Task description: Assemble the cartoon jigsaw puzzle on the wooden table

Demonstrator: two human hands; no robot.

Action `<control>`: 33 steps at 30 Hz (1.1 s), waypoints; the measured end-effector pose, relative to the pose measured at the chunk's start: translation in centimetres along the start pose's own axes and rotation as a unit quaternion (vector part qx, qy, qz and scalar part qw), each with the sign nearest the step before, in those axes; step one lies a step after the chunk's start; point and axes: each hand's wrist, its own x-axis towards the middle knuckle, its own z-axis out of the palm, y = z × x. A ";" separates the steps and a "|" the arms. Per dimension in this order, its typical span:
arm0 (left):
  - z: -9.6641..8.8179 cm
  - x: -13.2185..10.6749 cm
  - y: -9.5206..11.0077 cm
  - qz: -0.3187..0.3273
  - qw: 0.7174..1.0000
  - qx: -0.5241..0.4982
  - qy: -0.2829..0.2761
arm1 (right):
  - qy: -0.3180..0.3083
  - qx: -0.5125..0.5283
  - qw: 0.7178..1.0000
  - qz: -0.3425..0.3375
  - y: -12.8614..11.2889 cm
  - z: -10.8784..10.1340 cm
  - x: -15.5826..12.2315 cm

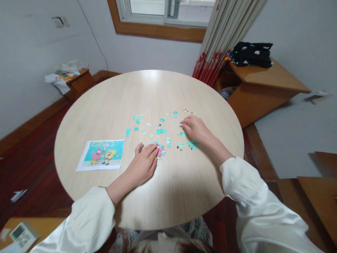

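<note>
My left hand (143, 162) lies flat with its fingers stretched out, the fingertips on a joined pink and teal cluster of jigsaw pieces (160, 153). Over the right part of the scattered pieces hovers my right hand (195, 128), fingers bent; whether a piece is between the fingertips is too small to make out. Loose teal pieces (161, 131) lie between the hands, and others (192, 144) sit just below the right hand. A printed reference picture (103, 154) with a pink starfish and a yellow sponge figure rests left of my left hand.
All of this is on a round pale wooden table (155, 95). At the right stands a wooden cabinet (273, 79) with dark spotted cloth (252, 54) on top. A curtain (223, 38) hangs by the window. A calculator-like device (23, 237) lies at the lower left.
</note>
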 end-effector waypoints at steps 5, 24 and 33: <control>-0.1 0.1 0.0 -0.005 1.000 -0.010 0.007 | -0.052 0.009 0.996 -0.066 -3.6 1.7 2.5; -0.5 0.2 0.0 -0.008 1.000 -0.023 0.000 | -0.098 -0.052 0.993 -0.048 -5.3 3.4 4.2; -0.5 0.2 0.0 -0.008 1.000 -0.026 0.004 | -0.075 -0.012 0.996 -0.053 -4.6 3.8 4.6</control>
